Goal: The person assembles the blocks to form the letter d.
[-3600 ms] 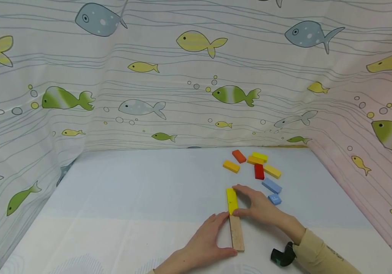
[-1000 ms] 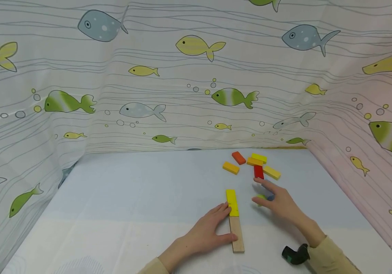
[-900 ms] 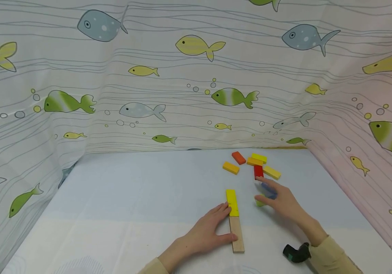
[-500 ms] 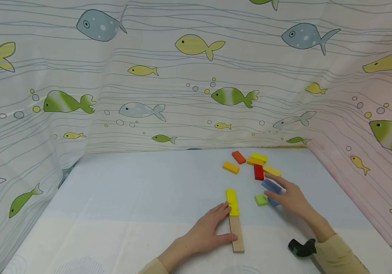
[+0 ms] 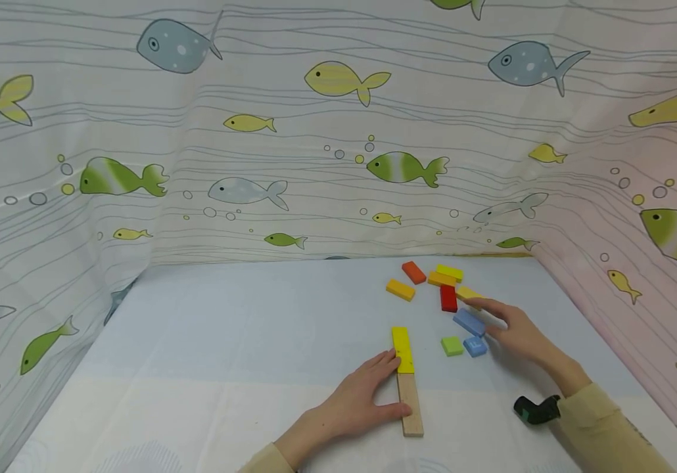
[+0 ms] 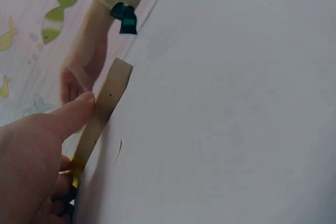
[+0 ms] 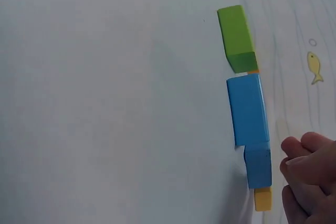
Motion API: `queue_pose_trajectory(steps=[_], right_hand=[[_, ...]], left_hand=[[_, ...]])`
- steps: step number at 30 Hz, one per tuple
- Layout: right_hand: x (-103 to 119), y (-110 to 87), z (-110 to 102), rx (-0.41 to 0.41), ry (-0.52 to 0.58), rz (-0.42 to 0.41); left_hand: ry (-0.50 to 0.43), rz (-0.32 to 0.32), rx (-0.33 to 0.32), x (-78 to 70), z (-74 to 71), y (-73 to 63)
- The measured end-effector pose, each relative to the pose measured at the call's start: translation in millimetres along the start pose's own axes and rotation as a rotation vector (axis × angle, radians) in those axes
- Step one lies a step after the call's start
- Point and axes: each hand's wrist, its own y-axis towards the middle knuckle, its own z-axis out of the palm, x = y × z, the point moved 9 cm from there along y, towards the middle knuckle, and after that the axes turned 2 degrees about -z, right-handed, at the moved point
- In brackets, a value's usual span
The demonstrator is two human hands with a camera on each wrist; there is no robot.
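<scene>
In the head view, a bright yellow block (image 5: 402,349) lies end to end with a plain wooden block (image 5: 410,406). My left hand (image 5: 357,402) rests along their left side, fingertips on the yellow block and thumb on the wooden one. The left wrist view shows that thumb touching the wooden block (image 6: 107,98). Farther right, my right hand (image 5: 518,332) hovers with thumb and fingers apart, holding nothing. Its fingertips reach a pale yellow block (image 5: 467,293), and its thumb is beside a long blue block (image 5: 469,322). Nearby lie a small blue block (image 5: 475,346) and a green square block (image 5: 451,346).
Behind these are a red block (image 5: 448,298), an orange-red block (image 5: 413,272), two orange-yellow blocks, one at the left (image 5: 400,290), and another yellow block (image 5: 449,272). A fish-patterned curtain (image 5: 315,157) encloses the table (image 5: 226,328). A black device (image 5: 536,410) is at the right wrist.
My right hand has left the bright yellow block and moved right, uncovering the green square block and small blue block. My left thumb has shifted from the wooden block's near end onto its side.
</scene>
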Motion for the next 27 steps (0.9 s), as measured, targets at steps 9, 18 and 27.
queue_pose_trajectory(steps=[9,18,27], right_hand=[[-7,6.6,4,0.058,0.000,-0.007],[-13,9.4,9,0.083,0.004,0.042],[-14,10.0,9,0.089,-0.025,0.054]], left_hand=[[-0.001,0.008,0.000,-0.1,0.6,-0.1],[0.002,0.008,0.000,0.4,0.7,0.5],[0.006,0.008,-0.004,0.4,0.9,0.2]])
